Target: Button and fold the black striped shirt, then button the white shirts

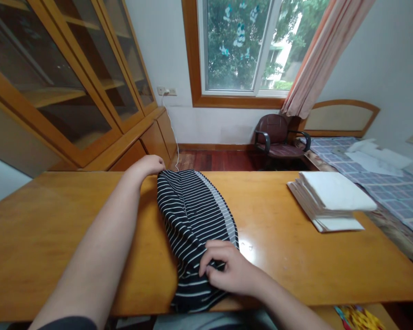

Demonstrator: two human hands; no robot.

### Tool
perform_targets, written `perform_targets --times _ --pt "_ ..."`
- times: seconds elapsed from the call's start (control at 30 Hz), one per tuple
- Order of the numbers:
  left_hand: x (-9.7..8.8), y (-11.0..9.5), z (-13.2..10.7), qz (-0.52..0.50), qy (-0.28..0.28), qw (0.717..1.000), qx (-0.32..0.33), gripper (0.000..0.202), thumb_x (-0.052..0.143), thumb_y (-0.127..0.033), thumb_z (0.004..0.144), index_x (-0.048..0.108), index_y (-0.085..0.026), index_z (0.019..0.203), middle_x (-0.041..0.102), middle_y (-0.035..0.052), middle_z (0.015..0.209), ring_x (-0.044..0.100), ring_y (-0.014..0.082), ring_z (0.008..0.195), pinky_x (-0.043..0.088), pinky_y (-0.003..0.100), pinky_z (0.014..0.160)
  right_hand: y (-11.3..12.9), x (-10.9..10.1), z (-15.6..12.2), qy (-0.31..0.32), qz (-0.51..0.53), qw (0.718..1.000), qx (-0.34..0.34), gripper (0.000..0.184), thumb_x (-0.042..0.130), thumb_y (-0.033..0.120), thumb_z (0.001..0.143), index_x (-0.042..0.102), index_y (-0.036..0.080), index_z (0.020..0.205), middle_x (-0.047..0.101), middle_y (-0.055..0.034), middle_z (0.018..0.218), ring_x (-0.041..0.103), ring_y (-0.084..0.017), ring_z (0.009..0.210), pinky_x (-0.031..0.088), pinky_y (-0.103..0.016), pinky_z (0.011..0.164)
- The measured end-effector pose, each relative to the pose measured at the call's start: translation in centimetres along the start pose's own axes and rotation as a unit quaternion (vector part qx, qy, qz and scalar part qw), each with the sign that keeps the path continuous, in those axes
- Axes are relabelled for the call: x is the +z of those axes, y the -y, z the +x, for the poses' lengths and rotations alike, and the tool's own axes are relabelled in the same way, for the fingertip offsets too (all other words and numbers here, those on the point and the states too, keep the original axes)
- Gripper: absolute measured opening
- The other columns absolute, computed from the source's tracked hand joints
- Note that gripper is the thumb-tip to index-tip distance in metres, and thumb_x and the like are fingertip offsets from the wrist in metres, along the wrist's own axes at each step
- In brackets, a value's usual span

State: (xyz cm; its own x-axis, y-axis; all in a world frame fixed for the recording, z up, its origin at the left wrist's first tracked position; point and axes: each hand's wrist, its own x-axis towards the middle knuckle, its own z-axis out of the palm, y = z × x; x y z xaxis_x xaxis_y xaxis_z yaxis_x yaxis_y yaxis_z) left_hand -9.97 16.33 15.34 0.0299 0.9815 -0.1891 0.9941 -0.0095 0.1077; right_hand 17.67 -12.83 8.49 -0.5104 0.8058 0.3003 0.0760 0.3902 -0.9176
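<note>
A table (271, 279) is supporting a striped cloth (196, 206), which is lying between its far and near edges. The left arm (99, 252) is stretching forward, the left hand (150, 165) pinching the cloth's far corner. The right hand (229, 268), well apart, is curling over the near part; whether it is gripping fabric cannot be told.

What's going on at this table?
A person is handling a black-and-white striped cloth on a wooden table. The left hand holds its far left corner near the table's far edge. The right hand is at the near end with curled fingers; whether they pinch the fabric isn't clear. The cloth is creased and bunched toward the near end. A stack of folded white sheets sits to the right.
</note>
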Motion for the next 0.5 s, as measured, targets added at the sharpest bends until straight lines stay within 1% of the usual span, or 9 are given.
perform_targets --times 0.07,0.13,0.17,0.23,0.3,0.37,0.43,0.5 --pt "0.0 -1.9 0.4 -0.016 -0.016 1.0 0.013 0.015 0.062 -0.015 0.065 0.076 -0.018 0.07 0.071 0.0057 0.062 0.069 0.0227 0.074 0.049 0.025 0.074 -0.6 -1.0 -0.8 -0.021 -0.011 0.999 0.034 0.023 0.052 0.006 0.07 0.068 0.022 0.073 0.055 0.0019 0.07 0.054 -0.014 0.069 0.04 -0.023 0.065" --pt "0.9 -3.9 0.9 -0.058 -0.056 0.996 0.031 0.015 0.062 -0.014 0.067 0.076 -0.016 0.071 0.069 0.0067 0.058 0.07 0.0235 0.075 0.05 0.026 0.078 -1.6 -2.3 -1.9 -0.037 -0.021 0.996 0.075 0.022 0.052 0.007 0.068 0.067 0.022 0.073 0.057 0.0011 0.072 0.055 -0.015 0.073 0.041 -0.025 0.069" --pt "1.6 -5.0 1.2 -0.075 -0.066 0.994 0.039 0.017 0.061 -0.014 0.069 0.077 -0.015 0.075 0.069 0.0069 0.058 0.07 0.0233 0.074 0.051 0.027 0.078 -2.2 -2.9 -2.6 -0.046 -0.022 0.994 0.093 0.021 0.053 0.007 0.068 0.067 0.022 0.073 0.057 0.0008 0.073 0.055 -0.016 0.076 0.041 -0.026 0.071" --pt "3.3 -6.9 1.6 -0.103 -0.075 0.99 0.058 0.024 0.057 -0.016 0.078 0.077 -0.015 0.09 0.072 0.0061 0.064 0.07 0.0205 0.07 0.052 0.026 0.078 -3.5 -4.1 -3.9 -0.058 -0.013 0.991 0.123 0.018 0.053 0.009 0.067 0.065 0.022 0.072 0.058 0.0001 0.075 0.055 -0.018 0.08 0.042 -0.028 0.074" --pt "5.1 -8.4 1.8 -0.127 -0.084 0.985 0.082 0.035 0.05 -0.02 0.087 0.073 -0.015 0.113 0.075 0.0048 0.074 0.071 0.0175 0.069 0.053 0.024 0.078 -4.8 -5.2 -5.2 -0.067 0.014 0.985 0.157 0.017 0.052 0.01 0.064 0.062 0.021 0.073 0.057 0.0001 0.076 0.053 -0.017 0.078 0.041 -0.028 0.072" --pt "6.9 -9.5 1.9 -0.144 -0.097 0.979 0.11 0.044 0.042 -0.024 0.094 0.06 -0.018 0.134 0.077 0.0045 0.089 0.072 0.0163 0.076 0.053 0.024 0.083 -6.2 -6.1 -6.4 -0.081 0.041 0.975 0.203 0.017 0.051 0.012 0.063 0.059 0.021 0.075 0.054 0.0008 0.074 0.05 -0.016 0.072 0.038 -0.026 0.065" --pt "8.4 -9.8 1.7 -0.146 -0.114 0.974 0.133 0.047 0.038 -0.027 0.098 0.052 -0.017 0.142 0.075 0.0079 0.109 0.071 0.0182 0.094 0.051 0.028 0.093 -7.4 -6.9 -7.5 -0.103 0.053 0.963 0.244 0.018 0.05 0.014 0.064 0.058 0.021 0.079 0.052 0.0016 0.072 0.047 -0.015 0.068 0.035 -0.025 0.06" --pt "9.9 -9.6 1.3 -0.138 -0.122 0.97 0.156 0.047 0.037 -0.028 0.099 0.052 -0.016 0.142 0.067 0.011 0.129 0.065 0.0211 0.114 0.045 0.031 0.104 -8.3 -7.5 -8.4 -0.127 0.048 0.954 0.266 0.022 0.05 0.015 0.064 0.058 0.021 0.083 0.051 0.0018 0.073 0.048 -0.015 0.067 0.035 -0.024 0.058"
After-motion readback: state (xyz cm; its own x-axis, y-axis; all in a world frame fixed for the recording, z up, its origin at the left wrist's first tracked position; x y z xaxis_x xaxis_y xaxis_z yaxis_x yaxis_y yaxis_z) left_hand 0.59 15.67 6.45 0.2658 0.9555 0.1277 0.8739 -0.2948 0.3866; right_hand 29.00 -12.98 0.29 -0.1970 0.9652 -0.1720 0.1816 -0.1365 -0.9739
